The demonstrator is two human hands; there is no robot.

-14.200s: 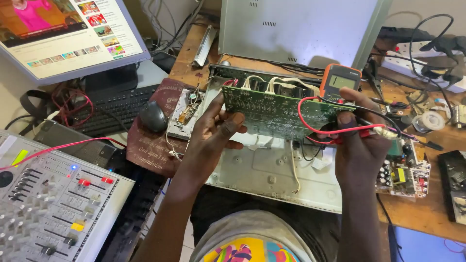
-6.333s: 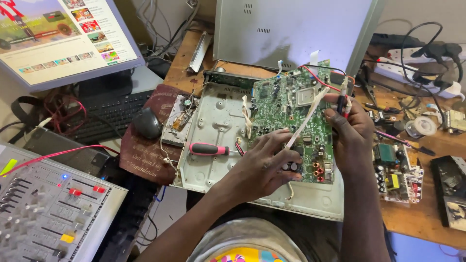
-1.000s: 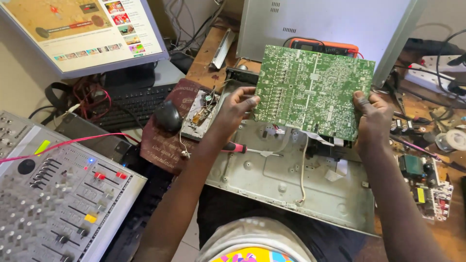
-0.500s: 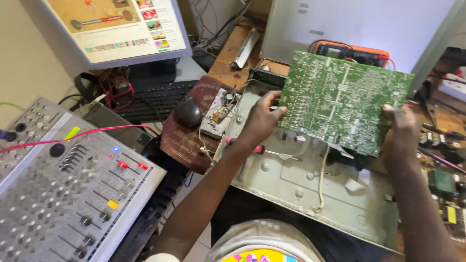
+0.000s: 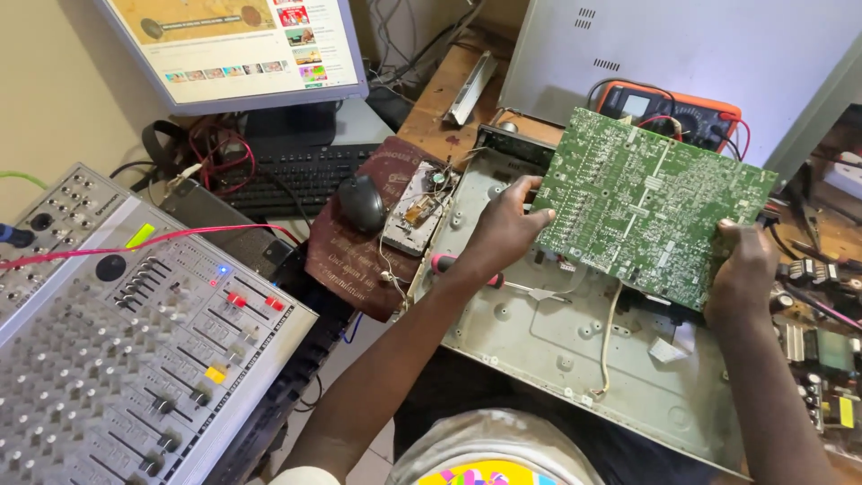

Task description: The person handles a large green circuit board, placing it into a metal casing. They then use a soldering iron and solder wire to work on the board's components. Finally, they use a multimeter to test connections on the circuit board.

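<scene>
Head view: green circuit board (image 5: 648, 202) held tilted, solder side up, above open metal chassis (image 5: 575, 341); left hand (image 5: 507, 229) grips its left edge, right hand (image 5: 743, 274) clamps its lower right corner. Both forearms reach up from below. Red-handled screwdriver (image 5: 462, 268) lies at chassis left edge; mixer console (image 5: 117, 332) off the table's left edge

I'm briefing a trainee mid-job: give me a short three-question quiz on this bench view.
1. True or false: both hands grip the green circuit board.
2. What lies on the maroon cloth? A) computer mouse B) pliers C) cup
3. Which side of the board faces the camera?

Key:
1. True: left hand and right hand hold opposite edges.
2. A, the black mouse.
3. The solder side, held above the grey metal chassis.
</scene>
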